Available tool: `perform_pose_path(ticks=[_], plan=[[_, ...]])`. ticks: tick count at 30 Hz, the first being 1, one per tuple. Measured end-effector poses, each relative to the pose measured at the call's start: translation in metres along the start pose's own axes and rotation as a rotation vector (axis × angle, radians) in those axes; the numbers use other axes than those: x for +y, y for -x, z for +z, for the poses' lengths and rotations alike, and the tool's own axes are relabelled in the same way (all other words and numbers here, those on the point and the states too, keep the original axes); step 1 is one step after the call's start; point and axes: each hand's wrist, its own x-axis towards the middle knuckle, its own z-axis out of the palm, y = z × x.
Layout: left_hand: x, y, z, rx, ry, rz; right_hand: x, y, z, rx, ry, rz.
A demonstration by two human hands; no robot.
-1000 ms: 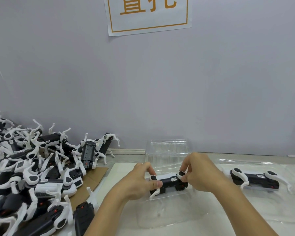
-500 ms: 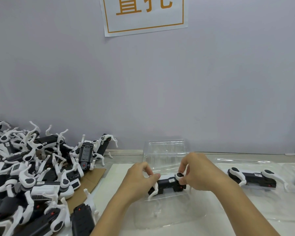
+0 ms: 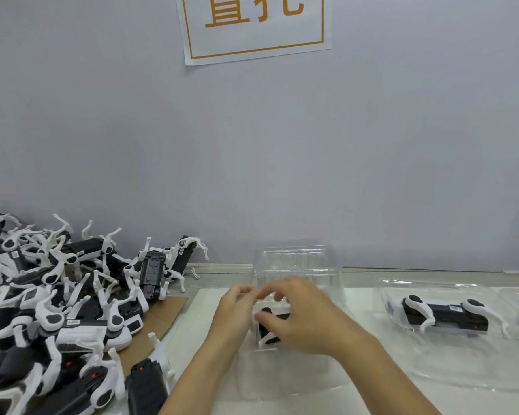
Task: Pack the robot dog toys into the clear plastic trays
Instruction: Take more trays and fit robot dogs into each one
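Observation:
A black-and-white robot dog toy (image 3: 268, 330) lies in a clear plastic tray (image 3: 282, 381) at the table's middle, mostly covered by my hands. My left hand (image 3: 236, 314) curls round its left end, fingertips pinched together above it. My right hand (image 3: 301, 320) arches over the body, thumb pressed on the near side and fingers curled over the top. Only the toy's dark left part and one white leg show between my hands.
A heap of several loose robot dog toys (image 3: 57, 310) covers the left side, on cardboard (image 3: 168, 310). A stack of clear trays (image 3: 294, 260) stands just behind my hands. To the right, a packed tray (image 3: 402, 287) holds another toy (image 3: 445, 316).
My right hand has slid left over the toy's body, hiding most of it. My fingertips now meet above the toy. The toy sits lower in the tray.

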Motion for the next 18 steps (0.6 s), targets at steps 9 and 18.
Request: perform_pose_path(ticks=[9, 18], plan=[[0.0, 0.0, 0.001, 0.001, 0.051, -0.044, 0.0, -0.005, 0.016, 0.08, 0.08, 0.008], [-0.003, -0.002, 0.0, -0.001, 0.019, -0.031, 0.0, -0.007, 0.015, 0.055, 0.148, -0.01]])
